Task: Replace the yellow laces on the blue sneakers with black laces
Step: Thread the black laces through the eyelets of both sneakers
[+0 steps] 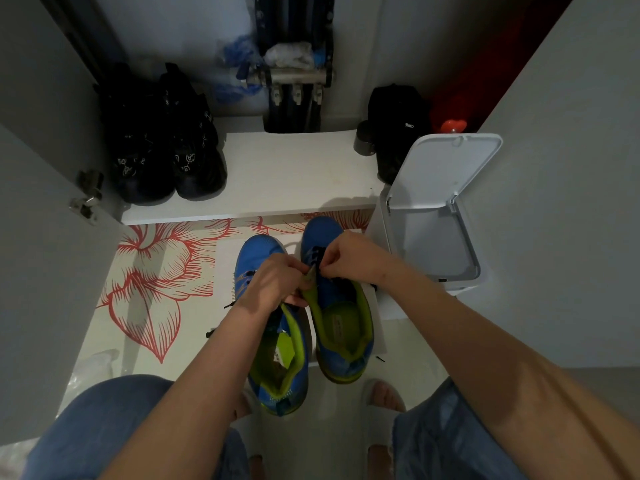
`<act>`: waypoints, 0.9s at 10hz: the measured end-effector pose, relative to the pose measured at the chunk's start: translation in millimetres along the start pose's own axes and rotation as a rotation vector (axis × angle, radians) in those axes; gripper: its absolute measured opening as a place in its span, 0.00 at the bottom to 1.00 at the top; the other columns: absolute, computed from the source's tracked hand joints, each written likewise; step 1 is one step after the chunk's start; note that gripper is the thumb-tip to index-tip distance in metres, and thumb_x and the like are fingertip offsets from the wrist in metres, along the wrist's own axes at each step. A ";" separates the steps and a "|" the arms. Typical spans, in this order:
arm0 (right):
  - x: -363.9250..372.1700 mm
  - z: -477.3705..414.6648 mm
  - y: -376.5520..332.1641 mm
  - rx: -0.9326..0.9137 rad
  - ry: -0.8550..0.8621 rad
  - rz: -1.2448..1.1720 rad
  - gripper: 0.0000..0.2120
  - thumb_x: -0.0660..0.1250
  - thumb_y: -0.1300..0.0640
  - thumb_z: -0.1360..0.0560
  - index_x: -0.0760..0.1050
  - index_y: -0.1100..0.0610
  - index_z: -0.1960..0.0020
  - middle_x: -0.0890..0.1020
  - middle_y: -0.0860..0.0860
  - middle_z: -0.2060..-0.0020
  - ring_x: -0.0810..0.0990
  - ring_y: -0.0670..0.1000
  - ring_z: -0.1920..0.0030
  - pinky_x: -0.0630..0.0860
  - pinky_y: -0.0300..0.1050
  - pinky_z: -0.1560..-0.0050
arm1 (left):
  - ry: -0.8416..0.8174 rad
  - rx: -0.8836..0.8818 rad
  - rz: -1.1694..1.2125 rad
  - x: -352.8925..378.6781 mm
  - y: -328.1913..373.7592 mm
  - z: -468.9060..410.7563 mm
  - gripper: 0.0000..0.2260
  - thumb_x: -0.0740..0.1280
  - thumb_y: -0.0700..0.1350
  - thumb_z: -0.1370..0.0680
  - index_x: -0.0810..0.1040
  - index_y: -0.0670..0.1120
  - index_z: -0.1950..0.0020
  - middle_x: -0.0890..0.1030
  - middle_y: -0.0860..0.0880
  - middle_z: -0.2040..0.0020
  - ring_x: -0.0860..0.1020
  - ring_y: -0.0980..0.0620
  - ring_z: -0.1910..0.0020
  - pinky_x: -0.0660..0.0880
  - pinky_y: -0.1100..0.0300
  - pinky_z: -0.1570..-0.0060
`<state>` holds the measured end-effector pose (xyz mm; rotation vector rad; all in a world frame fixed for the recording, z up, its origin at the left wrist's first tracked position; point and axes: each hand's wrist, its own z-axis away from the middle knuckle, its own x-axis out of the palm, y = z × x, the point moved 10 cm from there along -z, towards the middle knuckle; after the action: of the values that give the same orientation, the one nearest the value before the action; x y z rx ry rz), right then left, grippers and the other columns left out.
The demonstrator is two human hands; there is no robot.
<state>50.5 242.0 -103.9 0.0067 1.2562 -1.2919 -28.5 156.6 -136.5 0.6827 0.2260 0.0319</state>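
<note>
— While both sneakers lie side by side on the floor with toes pointing away from the person, which one is being worked on?

— Going from the left: the left sneaker (273, 327) has dark lacing across its upper, and loose black lace ends (227, 305) trail out to its left side. I see no yellow lace on either shoe, though the hands hide part of each. The left hand (273, 284) lies over this shoe's tongue area, and its fingers are pinched on the green tongue (309, 277) of the neighbouring shoe, holding it up.

— And the right side?

— The right sneaker (337, 306) sits just beside the first, touching or nearly so, its long axis running away from the person and tilted slightly left at the toe. Black lace (317, 252) already crosses the lower eyelets near the toe. The right hand (349, 256) has thumb and fingertips closed on something small at the upper eyelets, most likely a lace end, though it is too small to be sure.

— So what does the next move depend on?

— I judge that the lace must travel across the shoe, at right angles to its long axis, toward the eyelet row. The right hand is nearer and sits directly above it; the left merely steadies the tongue. A white bin (433, 216) with its lid open stands to the right, near the toe.
</note>
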 end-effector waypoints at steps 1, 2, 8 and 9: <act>7.7 -1.8 -2.8 -0.009 -0.019 0.059 0.08 0.68 0.62 0.27 0.83 0.65 0.53 0.84 0.61 0.55 0.81 0.57 0.52 0.77 0.52 0.49 | 0.014 0.000 -0.005 -0.7 0.5 1.6 0.14 0.65 0.31 0.24 0.76 0.38 0.40 0.78 0.36 0.46 0.80 0.45 0.62 0.79 0.61 0.72; 10.1 -4.0 -3.0 -0.009 -0.018 0.089 0.07 0.69 0.63 0.27 0.83 0.66 0.53 0.83 0.62 0.55 0.81 0.59 0.53 0.77 0.51 0.51 | 0.018 -0.011 -0.015 -0.4 0.7 2.6 0.14 0.65 0.31 0.24 0.75 0.38 0.38 0.78 0.36 0.43 0.81 0.42 0.54 0.79 0.62 0.71; -3.1 4.1 -9.1 0.010 -0.027 -0.166 0.09 0.64 0.71 0.27 0.75 0.59 0.56 0.82 0.63 0.52 0.80 0.55 0.58 0.72 0.32 0.65 | 0.280 0.187 -0.233 -14.2 10.8 3.4 0.08 0.61 0.41 0.20 0.75 0.36 0.49 0.82 0.37 0.55 0.83 0.42 0.60 0.81 0.48 0.57; -32.5 4.3 0.6 0.025 0.110 -0.316 0.07 0.64 0.67 0.25 0.77 0.58 0.53 0.83 0.58 0.53 0.77 0.44 0.64 0.72 0.27 0.68 | 0.428 0.307 -0.277 -31.2 29.3 13.7 0.08 0.58 0.39 0.22 0.72 0.37 0.46 0.81 0.36 0.52 0.81 0.38 0.54 0.79 0.42 0.53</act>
<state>61.3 262.2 -80.4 -0.1079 1.3735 -1.5968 -54.7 167.6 -101.6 0.9415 0.7472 -0.1259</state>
